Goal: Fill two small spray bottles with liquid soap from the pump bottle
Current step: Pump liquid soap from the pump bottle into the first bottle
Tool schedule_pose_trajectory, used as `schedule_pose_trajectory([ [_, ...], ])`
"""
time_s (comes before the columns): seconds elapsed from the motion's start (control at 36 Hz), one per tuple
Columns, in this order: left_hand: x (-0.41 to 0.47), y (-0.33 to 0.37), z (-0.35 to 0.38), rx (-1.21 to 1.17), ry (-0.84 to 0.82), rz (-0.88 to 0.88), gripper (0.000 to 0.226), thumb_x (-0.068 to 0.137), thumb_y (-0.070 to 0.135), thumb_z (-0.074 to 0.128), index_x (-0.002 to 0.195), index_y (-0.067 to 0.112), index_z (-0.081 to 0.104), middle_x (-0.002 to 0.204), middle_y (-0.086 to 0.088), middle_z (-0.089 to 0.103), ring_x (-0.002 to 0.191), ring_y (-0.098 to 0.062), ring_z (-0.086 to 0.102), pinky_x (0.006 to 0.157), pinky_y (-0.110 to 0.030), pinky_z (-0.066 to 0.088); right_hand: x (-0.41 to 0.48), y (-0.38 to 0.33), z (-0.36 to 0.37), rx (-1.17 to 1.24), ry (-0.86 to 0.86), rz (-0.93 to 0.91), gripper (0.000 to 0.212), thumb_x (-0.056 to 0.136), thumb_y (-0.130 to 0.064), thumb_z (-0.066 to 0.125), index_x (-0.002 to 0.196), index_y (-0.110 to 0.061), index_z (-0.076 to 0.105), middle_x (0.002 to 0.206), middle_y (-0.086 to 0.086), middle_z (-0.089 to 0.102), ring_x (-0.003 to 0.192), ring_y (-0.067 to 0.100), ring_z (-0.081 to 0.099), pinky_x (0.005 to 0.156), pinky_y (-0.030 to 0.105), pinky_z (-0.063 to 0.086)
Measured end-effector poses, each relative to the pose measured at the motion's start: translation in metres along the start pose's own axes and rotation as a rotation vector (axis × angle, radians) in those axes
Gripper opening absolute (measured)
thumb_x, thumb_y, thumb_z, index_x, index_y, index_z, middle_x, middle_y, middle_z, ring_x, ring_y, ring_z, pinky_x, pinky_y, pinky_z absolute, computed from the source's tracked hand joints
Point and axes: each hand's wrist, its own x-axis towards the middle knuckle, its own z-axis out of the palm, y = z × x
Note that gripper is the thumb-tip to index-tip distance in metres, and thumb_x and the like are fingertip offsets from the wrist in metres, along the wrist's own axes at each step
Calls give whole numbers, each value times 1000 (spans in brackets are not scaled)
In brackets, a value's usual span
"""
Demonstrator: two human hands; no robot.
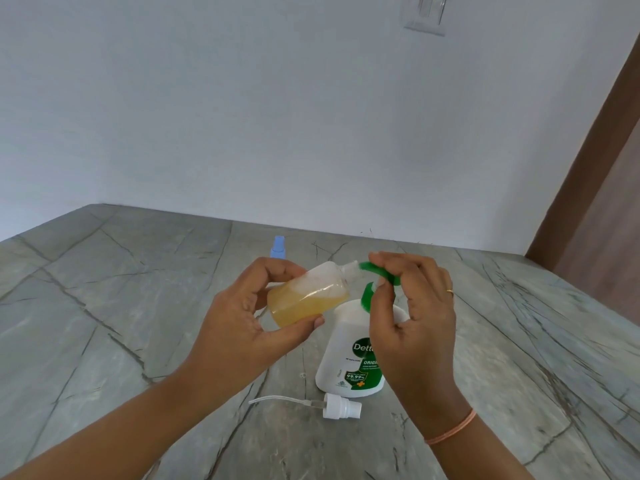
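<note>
Orange soap is half-filling the small bottle [308, 296] the left hand [239, 327] is gripping tilted, mouth at the green pump [389, 279]; the right hand [415, 323] is seemingly pinching that pump atop the pump bottle [346, 341].

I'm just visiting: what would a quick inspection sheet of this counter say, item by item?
Surface: grey veined stone countertop.
Job's things: small bottle, uncapped, tilted, part-filled with amber liquid, mouth at the green pump head of the upright pump bottle; white spray cap with tube lying in front; blue-topped spray bottle behind, mostly hidden.
Clutter: nothing seen.
Grippers: left hand grips the small bottle; right hand pinches the green pump head.
Cables: nothing seen.
Surroundings: white wall, switch plate, brown door frame at right.
</note>
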Motion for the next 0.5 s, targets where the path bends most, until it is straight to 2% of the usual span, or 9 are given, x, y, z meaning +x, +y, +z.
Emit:
schedule_pose_trajectory([
  [0.11,-2,-1,2,14,-10,4,45,60,47,72,100,44,53,101,27,61,90,-2,63,68,-11,50,2,-1,-3,-20,-3,2,27,83,-14,44,100,-14,64,97,-12,52,89,13,49,71,48,47],
  [0.36,-2,-1,2,-1,0,4,44,60,45,73,99,42,54,99,24,63,88,-4,64,66,-13,52,-6,5,5,-4,11,-26,28,85,-13,44,108,-24,55,103,-15,48,94,6,45,71,45,47],
  [0.5,-2,-2,2,-9,8,-2,43,59,45,74,98,40,55,98,21,64,86,-5,65,66,-15,52,-6,3,4,11,9,-9,27,84,-13,45,106,-23,57,103,-17,47,94,7,46,70,47,49],
])
